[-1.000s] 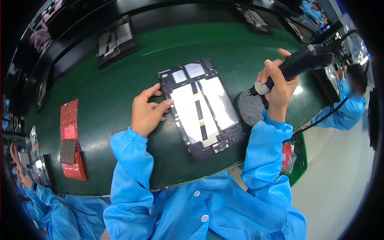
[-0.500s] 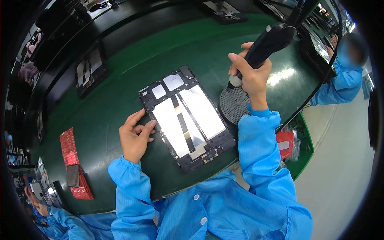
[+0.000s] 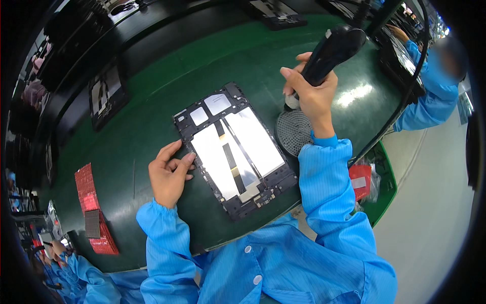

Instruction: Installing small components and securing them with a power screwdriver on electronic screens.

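An opened tablet [image 3: 245, 144] lies tilted on the green bench, showing its silver battery cells, black frame and dark flex strips. My left hand [image 3: 169, 175] has thumb and bent fingers against its left edge. In my right hand [image 3: 316, 96] is a black corded electric screwdriver [image 3: 331, 53], gripped around its body and slanting down to the left. Its lower end is over a round grey plate [image 3: 292, 133] full of small holes, just right of the tablet. Whether the tip touches the plate, I cannot tell.
A red bubble-wrap strip [image 3: 86, 187] with a dark grey pad [image 3: 92, 224] lies at left. More opened tablets [image 3: 106, 96] sit along the far side. A green bin [image 3: 387, 187] stands at the lower right. Co-workers are at the right [image 3: 430, 101] and lower left.
My right hand and the screwdriver have shifted slightly left and up in view. My left hand stays at the tablet's edge. The right co-worker's arm now reaches farther forward.
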The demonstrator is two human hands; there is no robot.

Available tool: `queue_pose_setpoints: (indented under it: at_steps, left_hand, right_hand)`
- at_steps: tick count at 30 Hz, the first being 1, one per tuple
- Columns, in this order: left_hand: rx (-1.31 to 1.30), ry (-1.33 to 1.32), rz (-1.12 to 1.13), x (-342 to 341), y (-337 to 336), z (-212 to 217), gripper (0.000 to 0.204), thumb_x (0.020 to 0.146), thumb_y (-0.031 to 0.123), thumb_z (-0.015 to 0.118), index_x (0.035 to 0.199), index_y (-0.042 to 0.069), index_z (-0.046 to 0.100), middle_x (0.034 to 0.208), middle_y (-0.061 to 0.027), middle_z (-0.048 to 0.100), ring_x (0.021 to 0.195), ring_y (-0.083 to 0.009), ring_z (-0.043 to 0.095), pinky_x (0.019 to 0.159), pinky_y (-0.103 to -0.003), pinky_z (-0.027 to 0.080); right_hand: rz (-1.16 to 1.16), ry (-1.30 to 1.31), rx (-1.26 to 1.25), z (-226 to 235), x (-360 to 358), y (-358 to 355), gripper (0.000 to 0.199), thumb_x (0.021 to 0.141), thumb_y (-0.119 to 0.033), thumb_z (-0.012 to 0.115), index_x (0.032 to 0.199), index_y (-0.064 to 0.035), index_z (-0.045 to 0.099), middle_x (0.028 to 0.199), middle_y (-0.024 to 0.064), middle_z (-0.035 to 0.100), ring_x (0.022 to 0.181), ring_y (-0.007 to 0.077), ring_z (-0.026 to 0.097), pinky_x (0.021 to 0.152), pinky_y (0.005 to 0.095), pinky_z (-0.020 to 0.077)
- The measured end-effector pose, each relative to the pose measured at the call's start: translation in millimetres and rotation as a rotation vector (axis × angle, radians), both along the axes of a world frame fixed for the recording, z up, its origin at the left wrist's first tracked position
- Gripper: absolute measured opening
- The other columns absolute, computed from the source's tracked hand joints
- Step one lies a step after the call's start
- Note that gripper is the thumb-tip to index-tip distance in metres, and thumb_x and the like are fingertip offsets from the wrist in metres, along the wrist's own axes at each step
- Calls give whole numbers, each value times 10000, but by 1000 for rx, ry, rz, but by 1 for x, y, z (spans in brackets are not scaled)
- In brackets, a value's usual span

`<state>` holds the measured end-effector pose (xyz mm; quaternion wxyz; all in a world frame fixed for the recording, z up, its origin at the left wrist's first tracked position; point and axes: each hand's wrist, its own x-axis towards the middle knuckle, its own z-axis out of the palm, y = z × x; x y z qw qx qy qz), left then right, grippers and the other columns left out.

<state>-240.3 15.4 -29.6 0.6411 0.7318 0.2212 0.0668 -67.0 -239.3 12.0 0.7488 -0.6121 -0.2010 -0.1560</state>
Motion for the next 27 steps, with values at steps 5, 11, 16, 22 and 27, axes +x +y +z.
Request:
queue_pose_setpoints:
  at_steps: [5,11,16,22,27]
  left_hand:
    - [-94,-35,-13,4,4,-5,301,873,55,636,1137,-80,582,1131,-102,573,713,-146,651,510,-216,514]
    - [-74,-123,2,5,0,-6,258,875,35,621,1109,-72,598,1107,-100,582,710,-153,659,491,-230,518]
    - [-113,-132,2,0,4,-10,241,870,25,616,1094,-63,610,1106,-91,586,721,-159,664,504,-243,537]
    - [-74,-122,-48,1,6,-10,259,866,15,611,1112,-63,591,1070,-79,613,728,-138,659,515,-228,524]
    - [-74,-202,3,0,6,-12,228,828,-32,605,1043,-109,609,1047,-163,622,684,-208,681,588,-279,555]
  right_hand:
    - [-81,-83,-10,16,-13,0,307,786,-8,709,1050,-10,553,629,31,596,516,97,555,505,230,440]
    - [343,-166,65,50,-56,85,341,775,9,712,1070,11,540,619,36,605,507,103,578,490,232,455]
    - [494,6,21,42,-76,157,315,738,30,737,997,34,558,619,27,605,495,83,558,445,218,428]
    - [491,-52,-57,25,-71,169,307,741,41,730,989,41,550,615,33,611,492,84,562,456,220,433]
    - [507,-39,-45,21,-72,174,306,744,53,723,991,43,542,617,41,615,493,94,572,468,225,446]
